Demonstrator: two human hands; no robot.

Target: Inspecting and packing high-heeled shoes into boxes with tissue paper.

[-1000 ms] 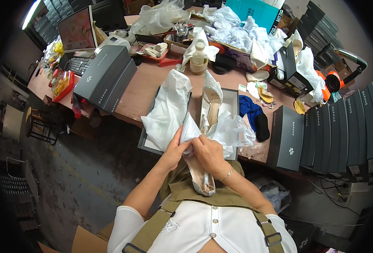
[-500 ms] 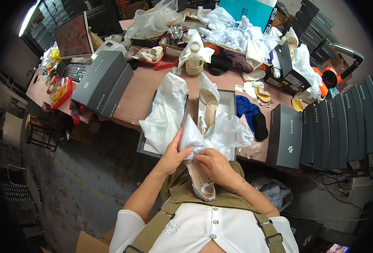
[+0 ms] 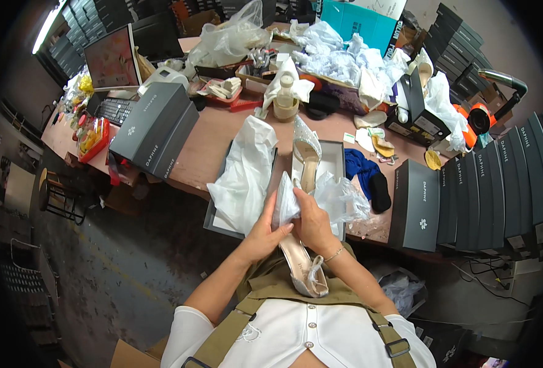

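A silver pointed-toe shoe point(image 3: 296, 257) is held low in front of me, its heel end with a thin ankle strap close to my body. Pale thin wrapping point(image 3: 287, 205) covers its front part. My left hand point(image 3: 263, 236) is closed round the left side of that covered front, thumb across the shoe. From the right, my right hand point(image 3: 313, 224) grips the same part, fingers closed. Just beyond lies the matching silver shoe point(image 3: 309, 156), toe pointing away, in an open grey shoebox point(image 3: 341, 161). Crumpled thin white wrapping point(image 3: 343, 199) lies beside it.
White tissue paper point(image 3: 247, 168) drapes over the box's left part. Grey shoeboxes point(image 3: 152, 132) stand at the left, with a row of them point(image 3: 468, 196) at the right. A bottle point(image 3: 285, 101), blue cloth point(image 3: 358, 164) and a wrapping heap point(image 3: 345, 58) lie farther back on the table point(image 3: 192, 150).
The wrapping lies closer round the shoe's front. My right hand has moved up and forward along it, and the shoe's heel end has shifted slightly right.
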